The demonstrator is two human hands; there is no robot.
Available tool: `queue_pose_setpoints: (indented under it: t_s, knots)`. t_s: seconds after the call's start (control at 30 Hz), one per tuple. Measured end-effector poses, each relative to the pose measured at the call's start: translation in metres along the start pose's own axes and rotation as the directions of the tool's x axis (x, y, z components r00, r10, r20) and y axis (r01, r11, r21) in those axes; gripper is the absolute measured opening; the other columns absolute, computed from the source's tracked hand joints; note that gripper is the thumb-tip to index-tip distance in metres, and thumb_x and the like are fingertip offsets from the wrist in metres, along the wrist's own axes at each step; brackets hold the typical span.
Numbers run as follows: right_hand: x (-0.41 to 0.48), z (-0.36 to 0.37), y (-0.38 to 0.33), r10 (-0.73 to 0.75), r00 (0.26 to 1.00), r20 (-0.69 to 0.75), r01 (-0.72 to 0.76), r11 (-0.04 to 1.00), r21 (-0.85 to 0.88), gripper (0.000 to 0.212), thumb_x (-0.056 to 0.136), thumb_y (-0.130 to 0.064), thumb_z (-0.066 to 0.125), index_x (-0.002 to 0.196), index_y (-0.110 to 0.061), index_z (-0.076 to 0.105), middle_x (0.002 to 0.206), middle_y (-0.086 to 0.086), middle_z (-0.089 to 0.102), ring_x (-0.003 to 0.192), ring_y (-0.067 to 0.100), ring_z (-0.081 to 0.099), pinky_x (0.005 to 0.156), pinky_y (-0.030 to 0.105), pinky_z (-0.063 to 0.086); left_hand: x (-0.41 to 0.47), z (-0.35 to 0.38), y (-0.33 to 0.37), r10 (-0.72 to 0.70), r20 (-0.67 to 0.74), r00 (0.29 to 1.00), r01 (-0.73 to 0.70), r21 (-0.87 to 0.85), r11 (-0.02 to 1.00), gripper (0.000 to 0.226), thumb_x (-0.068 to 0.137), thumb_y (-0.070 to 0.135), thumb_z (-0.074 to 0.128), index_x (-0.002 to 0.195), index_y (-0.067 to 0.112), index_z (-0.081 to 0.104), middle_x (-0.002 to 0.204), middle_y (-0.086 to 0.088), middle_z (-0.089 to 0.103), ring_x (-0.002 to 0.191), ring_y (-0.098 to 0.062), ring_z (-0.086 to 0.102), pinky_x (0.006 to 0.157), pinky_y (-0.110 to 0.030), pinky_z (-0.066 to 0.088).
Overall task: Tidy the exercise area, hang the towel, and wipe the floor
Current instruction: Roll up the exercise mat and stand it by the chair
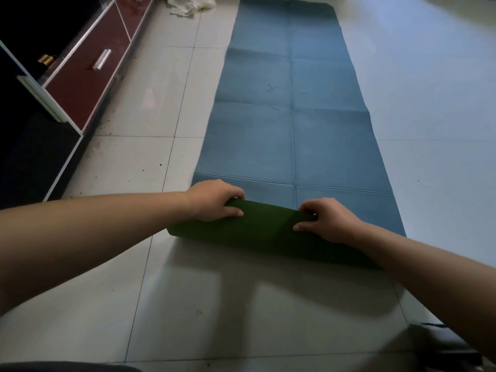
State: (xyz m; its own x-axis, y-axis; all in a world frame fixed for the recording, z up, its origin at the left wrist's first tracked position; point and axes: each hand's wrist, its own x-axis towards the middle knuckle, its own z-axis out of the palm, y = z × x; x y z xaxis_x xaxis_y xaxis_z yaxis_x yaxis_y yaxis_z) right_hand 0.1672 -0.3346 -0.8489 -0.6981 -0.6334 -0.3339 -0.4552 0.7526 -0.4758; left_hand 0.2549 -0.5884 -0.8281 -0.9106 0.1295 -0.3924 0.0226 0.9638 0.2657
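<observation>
Head camera shows the left hand [214,201] and right hand [326,220] both curled round the green rolled end [268,228] of the blue mat [295,116] lying flat on the tiled floor [161,116], and uneven pushing could send the roll crooked or loose.

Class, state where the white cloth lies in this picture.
In the head view, the cloth lies crumpled on the floor at the top, left of the mat's far end, beside the cabinet.

Dim, cool-blue indoor light, brightest on the floor [429,76] at upper right, soft broad shadows across the foreground, left edge sinking into black, wide-angle bowing at the borders, mostly sharp
</observation>
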Motion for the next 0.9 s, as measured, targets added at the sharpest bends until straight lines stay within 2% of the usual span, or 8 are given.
queue_pose_setpoints:
  t_s: [0.17,0.27,0.33,0.43,0.53,0.67,0.77,0.9]
  knots:
    - [0.013,0.005,0.001,0.036,0.989,-0.141,-0.052,0.992,-0.118,0.050,0.070,-0.054,0.072,0.110,-0.026,0.059,0.111,-0.003,0.063,0.098,0.017,0.057,0.078,0.030,0.045,0.016,0.008,-0.017,-0.061,0.008,0.998,0.061,-0.057,0.997,0.041,0.090,0.047,0.055,0.126,0.027,0.053,0.125,0.001,0.059,0.112,-0.019,0.054,0.087,-0.030,0.043]
    - [0.018,0.008,-0.004,-0.142,0.955,-0.259,0.057,0.949,-0.310,0.053,0.078,-0.050,0.066,0.123,-0.025,0.054,0.129,-0.002,0.053,0.119,0.021,0.048,0.096,0.038,0.038,0.024,0.011,-0.029,-0.107,0.003,0.994,0.107,-0.109,0.988,0.043,0.089,0.047,0.056,0.126,0.026,0.053,0.128,0.001,0.058,0.115,-0.019,0.053,0.092,-0.032,0.043]
    - [0.018,0.013,-0.007,-0.298,0.911,-0.284,0.166,0.898,-0.408,0.048,0.081,-0.043,0.064,0.124,-0.023,0.057,0.133,0.003,0.053,0.121,0.026,0.050,0.100,0.042,0.037,0.031,0.011,-0.035,-0.133,-0.008,0.991,0.131,-0.132,0.983,0.044,0.087,0.048,0.058,0.125,0.027,0.054,0.128,0.000,0.058,0.115,-0.020,0.053,0.094,-0.034,0.045]
    - [0.016,0.024,-0.002,-0.356,0.915,-0.191,0.214,0.828,-0.519,0.048,0.079,-0.046,0.052,0.121,-0.023,0.062,0.129,0.005,0.058,0.118,0.026,0.056,0.101,0.051,0.036,0.039,0.011,-0.040,-0.160,-0.044,0.986,0.150,-0.179,0.972,0.043,0.084,0.048,0.062,0.122,0.027,0.057,0.126,0.000,0.059,0.114,-0.021,0.053,0.093,-0.034,0.045]
    - [0.015,0.028,0.010,-0.256,0.962,-0.100,0.181,0.865,-0.468,0.054,0.089,-0.052,0.041,0.137,-0.028,0.045,0.147,-0.002,0.039,0.137,0.022,0.033,0.113,0.048,0.016,0.044,0.016,-0.035,-0.127,-0.105,0.986,0.100,-0.228,0.968,0.040,0.083,0.043,0.065,0.119,0.028,0.059,0.124,0.000,0.058,0.113,-0.021,0.053,0.095,-0.035,0.044]
    - [0.019,0.029,0.019,-0.191,0.980,-0.058,0.160,0.923,-0.351,0.057,0.092,-0.049,0.045,0.144,-0.033,0.028,0.154,-0.009,0.023,0.143,0.014,0.017,0.115,0.038,0.005,0.044,0.031,-0.019,0.118,-0.259,0.959,-0.135,-0.051,0.989,0.046,0.085,0.042,0.064,0.128,0.028,0.055,0.135,0.000,0.049,0.126,-0.021,0.043,0.106,-0.040,0.032]
    - [0.023,0.030,0.019,-0.193,0.981,-0.034,0.170,0.924,-0.343,0.058,0.091,-0.050,0.045,0.144,-0.033,0.028,0.154,-0.010,0.023,0.143,0.013,0.016,0.115,0.037,0.005,0.041,0.046,-0.007,0.187,-0.087,0.978,-0.182,0.064,0.981,0.069,0.081,0.054,0.061,0.142,0.033,0.036,0.152,0.002,0.029,0.140,-0.018,0.024,0.114,-0.044,0.017]
    - [0.026,0.035,0.017,-0.217,0.976,-0.015,0.196,0.907,-0.372,0.056,0.091,-0.050,0.046,0.142,-0.029,0.035,0.153,-0.008,0.025,0.143,0.015,0.015,0.115,0.038,0.006,0.041,0.056,-0.010,0.179,0.065,0.982,-0.186,0.122,0.975,0.086,0.080,0.053,0.064,0.149,0.036,0.015,0.157,0.001,0.015,0.142,-0.020,0.018,0.114,-0.036,0.022]
